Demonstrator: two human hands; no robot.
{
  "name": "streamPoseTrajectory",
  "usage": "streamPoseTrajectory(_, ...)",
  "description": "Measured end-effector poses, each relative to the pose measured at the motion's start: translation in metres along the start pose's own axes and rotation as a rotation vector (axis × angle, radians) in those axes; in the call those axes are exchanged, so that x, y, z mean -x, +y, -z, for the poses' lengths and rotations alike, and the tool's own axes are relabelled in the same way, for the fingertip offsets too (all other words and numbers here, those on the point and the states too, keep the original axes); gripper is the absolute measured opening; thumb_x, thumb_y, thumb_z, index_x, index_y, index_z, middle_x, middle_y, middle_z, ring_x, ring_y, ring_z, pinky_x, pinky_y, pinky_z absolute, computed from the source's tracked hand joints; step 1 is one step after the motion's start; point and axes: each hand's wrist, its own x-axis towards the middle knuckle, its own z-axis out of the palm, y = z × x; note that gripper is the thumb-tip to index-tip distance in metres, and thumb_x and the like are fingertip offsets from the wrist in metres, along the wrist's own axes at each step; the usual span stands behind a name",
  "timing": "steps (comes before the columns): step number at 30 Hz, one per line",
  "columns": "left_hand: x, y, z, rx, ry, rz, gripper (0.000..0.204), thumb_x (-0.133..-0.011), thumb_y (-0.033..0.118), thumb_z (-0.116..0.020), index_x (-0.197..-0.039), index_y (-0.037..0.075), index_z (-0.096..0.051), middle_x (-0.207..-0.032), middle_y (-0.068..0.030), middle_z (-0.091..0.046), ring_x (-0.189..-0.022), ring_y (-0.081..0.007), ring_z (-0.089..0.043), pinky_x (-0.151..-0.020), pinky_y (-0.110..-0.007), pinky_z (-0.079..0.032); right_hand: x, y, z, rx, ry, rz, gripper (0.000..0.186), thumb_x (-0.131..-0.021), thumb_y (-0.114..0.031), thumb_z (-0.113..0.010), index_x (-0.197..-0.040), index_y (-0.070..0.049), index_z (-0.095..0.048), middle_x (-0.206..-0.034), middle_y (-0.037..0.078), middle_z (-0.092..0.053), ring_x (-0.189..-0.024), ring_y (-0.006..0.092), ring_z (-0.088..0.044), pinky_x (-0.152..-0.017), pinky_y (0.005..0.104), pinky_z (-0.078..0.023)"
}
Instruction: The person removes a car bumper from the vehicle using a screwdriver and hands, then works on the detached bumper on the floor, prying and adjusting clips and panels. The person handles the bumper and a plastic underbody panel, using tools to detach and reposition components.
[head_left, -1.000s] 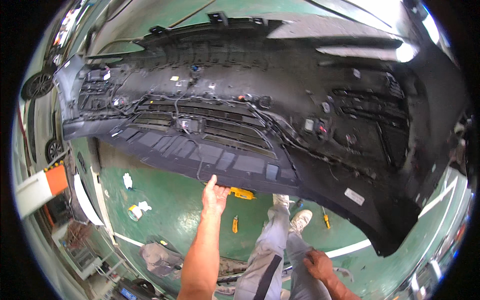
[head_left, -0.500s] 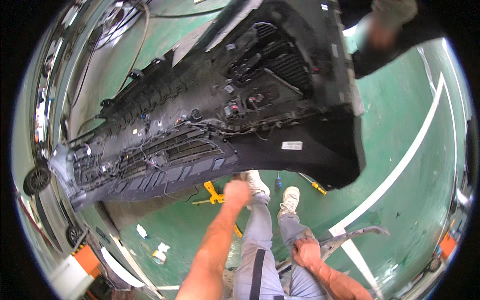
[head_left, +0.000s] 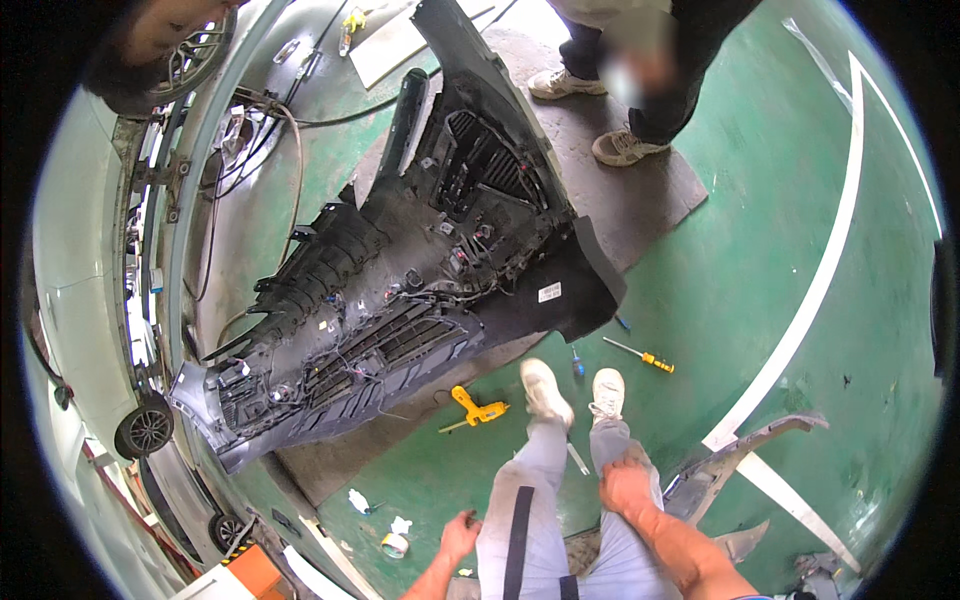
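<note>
A large black car bumper cover (head_left: 560,315) lies with its ribbed inner side up, wiring and clips along it. My left hand (head_left: 460,537) hangs beside my left thigh, fingers loosely bent and apart, with nothing visible in it. My right hand (head_left: 626,486) rests on my right knee, fingers spread over the trouser cloth. A yellow hot glue gun (head_left: 478,408), a pale stick at its rear, lies on the floor between the bumper cover and my left shoe. Beyond my shoes are a blue-handled screwdriver (head_left: 578,367) and a yellow-handled screwdriver (head_left: 655,362).
A person (head_left: 690,70) stands on a grey mat (head_left: 680,195) beyond the bumper cover. Curved trim (head_left: 705,478) lies right of my knee. A tape roll (head_left: 395,545) sits at lower left. Cars stand along the left, near a white car's wheel (head_left: 148,428). Hoses cross the far floor.
My left hand has drawn back from near my left shoe to beside my thigh. My right hand stays on the knee. The view has shifted, showing more of the bumper cover and the other person.
</note>
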Motion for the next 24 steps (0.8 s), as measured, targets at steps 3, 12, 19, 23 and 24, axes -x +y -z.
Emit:
streamPoseTrajectory(3, 0.024, 0.005, -0.012, 0.085, 0.101, 0.050, 0.046, -0.090, 0.027, -0.066, -0.128, 0.001, -0.065, -0.103, -0.0188, -0.075, -0.096, -0.0322, -0.073, -0.089, -0.039, -0.055, 0.005, -0.003, -0.013, 0.061, 0.025, 0.008, 0.027, -0.081, -0.028, -0.063, -0.097, -0.008, -0.073, -0.101, 0.012, -0.072, -0.102, 0.0308, -0.065, -0.089, 0.0454, -0.051)
streamPoseTrajectory(12, -0.045, 0.063, -0.017, 0.401, 0.188, -0.072, 0.041, -0.091, 0.024, -0.067, -0.125, -0.001, -0.066, -0.104, -0.0192, -0.074, -0.094, -0.0280, -0.073, -0.087, -0.037, -0.056, -0.007, -0.022, -0.008, 0.087, 0.011, 0.007, 0.022, -0.080, -0.026, -0.064, -0.090, -0.008, -0.070, -0.095, 0.011, -0.072, -0.097, 0.0320, -0.066, -0.086, 0.0470, -0.052)
streamPoseTrajectory(19, -0.064, 0.115, -0.043, -0.054, -0.239, -0.226, 0.040, -0.092, 0.036, -0.059, -0.122, 0.010, -0.069, -0.106, -0.0179, -0.073, -0.100, -0.0372, -0.069, -0.089, -0.048, -0.053, -0.023, -0.063, 0.001, 0.242, -0.083, 0.028, 0.023, -0.082, -0.031, -0.066, -0.086, -0.009, -0.070, -0.089, 0.011, -0.073, -0.093, 0.0308, -0.068, -0.080, 0.0458, -0.055)
streamPoseTrajectory(23, -0.068, 0.122, -0.042, -0.125, -0.155, -0.260, 0.031, -0.091, 0.031, -0.060, -0.111, 0.011, -0.072, -0.104, -0.0133, -0.074, -0.095, -0.0342, -0.070, -0.087, -0.048, -0.054, -0.030, -0.072, -0.010, 0.249, -0.124, 0.006, 0.025, -0.081, -0.033, -0.068, -0.092, -0.011, -0.068, -0.095, 0.010, -0.071, -0.097, 0.0309, -0.066, -0.083, 0.0475, -0.051)
streamPoseTrajectory(24, -0.069, 0.121, -0.039, -0.119, -0.157, -0.264, 0.030, -0.090, 0.031, -0.061, -0.110, 0.011, -0.072, -0.103, -0.0129, -0.074, -0.094, -0.0337, -0.070, -0.087, -0.048, -0.054, -0.032, -0.072, -0.012, 0.259, -0.154, -0.008, 0.025, -0.081, -0.033, -0.068, -0.092, -0.011, -0.068, -0.095, 0.010, -0.071, -0.097, 0.0309, -0.066, -0.083, 0.0475, -0.051)
